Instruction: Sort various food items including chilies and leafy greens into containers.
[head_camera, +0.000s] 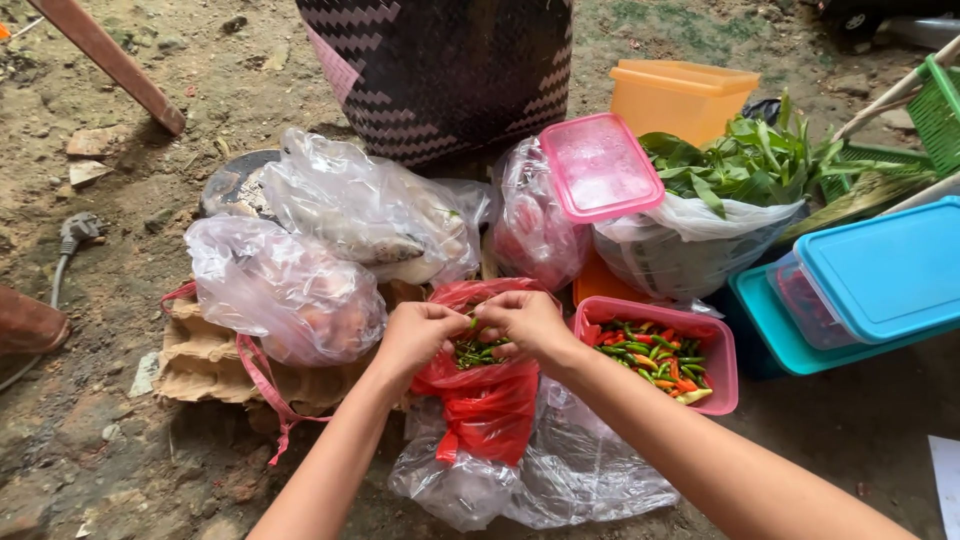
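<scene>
A red plastic bag (490, 410) stands open on the ground, with green chillies (470, 352) showing in its mouth. My left hand (420, 335) grips the bag's left rim. My right hand (525, 322) is at the right rim, fingers pinched over the chillies; whether it holds one I cannot tell. Right beside it sits a pink box (722, 352) filled with green, red and orange chillies (650, 358). Clear plastic (570, 480) lies under the red bag.
Clear bags of food (285, 290) (370, 215) lie to the left on egg cartons (200, 360). Behind are a woven basket (440, 70), a pink lid (600, 165), a bag of greens (740, 170), an orange tub (680, 95) and blue boxes (880, 270).
</scene>
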